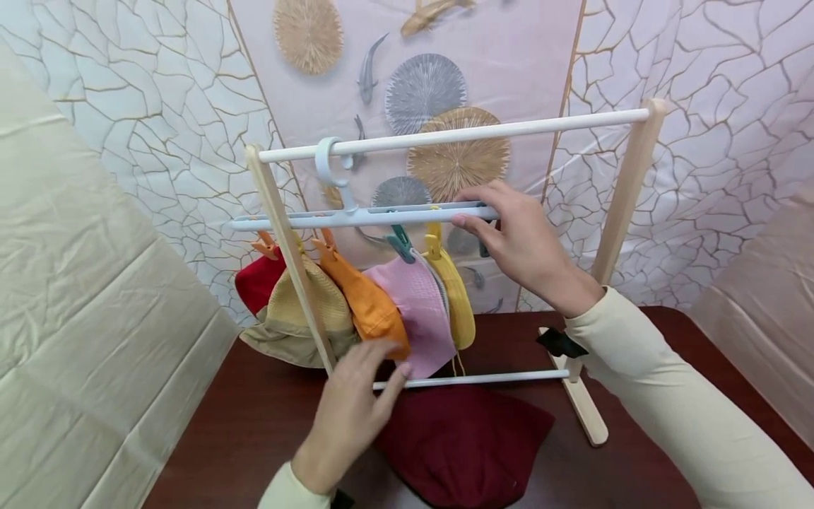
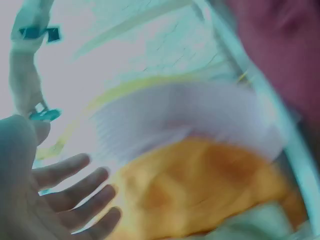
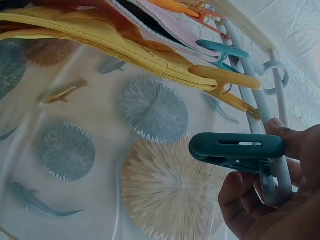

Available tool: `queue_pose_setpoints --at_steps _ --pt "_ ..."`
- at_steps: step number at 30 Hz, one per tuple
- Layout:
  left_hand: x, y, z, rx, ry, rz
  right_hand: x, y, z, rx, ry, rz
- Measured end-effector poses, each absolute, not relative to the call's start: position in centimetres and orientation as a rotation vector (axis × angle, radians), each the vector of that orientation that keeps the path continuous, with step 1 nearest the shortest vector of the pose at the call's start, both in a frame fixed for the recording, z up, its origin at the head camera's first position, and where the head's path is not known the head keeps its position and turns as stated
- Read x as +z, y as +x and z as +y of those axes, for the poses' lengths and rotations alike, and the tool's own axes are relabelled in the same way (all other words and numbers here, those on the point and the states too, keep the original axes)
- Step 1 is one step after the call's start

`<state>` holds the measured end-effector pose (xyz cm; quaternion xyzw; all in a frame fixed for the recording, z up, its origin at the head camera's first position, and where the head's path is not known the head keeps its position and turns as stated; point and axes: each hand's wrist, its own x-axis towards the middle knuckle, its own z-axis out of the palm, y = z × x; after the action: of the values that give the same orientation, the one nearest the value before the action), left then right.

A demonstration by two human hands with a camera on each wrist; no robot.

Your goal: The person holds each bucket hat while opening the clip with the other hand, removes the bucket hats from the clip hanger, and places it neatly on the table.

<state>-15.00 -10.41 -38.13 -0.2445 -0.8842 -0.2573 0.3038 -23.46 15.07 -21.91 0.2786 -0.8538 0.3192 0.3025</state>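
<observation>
My right hand [image 1: 528, 244] grips the right end of a light blue clip hanger [image 1: 375, 218], thumb in front. Beside those fingers, an end dark-teal clothespin [image 3: 235, 146] has no hat in it. Along the hanger, clothespins hold a red hat [image 1: 254, 283], a tan bucket hat [image 1: 311, 304], an orange hat [image 1: 369, 304], a pink hat [image 1: 420, 318] and a yellow hat [image 1: 461, 297]. Low in front of the orange and pink hats is my left hand [image 1: 352, 406], fingers spread and holding nothing. A maroon hat [image 1: 470, 445] lies on the table below.
The hanger's hook [image 1: 331, 166] loops over the white top rod [image 1: 483, 133] of a wooden rack. Its left post [image 1: 286, 247] crosses in front of the tan hat. The right post [image 1: 626, 191] and foot [image 1: 591, 417] stand near my right forearm. Dark brown table [image 1: 267, 424] underneath.
</observation>
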Motion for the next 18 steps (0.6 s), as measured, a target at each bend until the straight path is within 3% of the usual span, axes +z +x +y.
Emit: queue_pose_setpoints --at_steps 10,18 --pt "-29.5 -20.5 -12.8 -0.631 -0.652 -2.017 -21.5 -23.2 17.2 0.843 0.67 -2.31" --pt "-25.7 -24.2 -13.8 -0.466 -0.605 -2.118 -21.2 -23.0 19.0 0.865 0.637 -2.356"
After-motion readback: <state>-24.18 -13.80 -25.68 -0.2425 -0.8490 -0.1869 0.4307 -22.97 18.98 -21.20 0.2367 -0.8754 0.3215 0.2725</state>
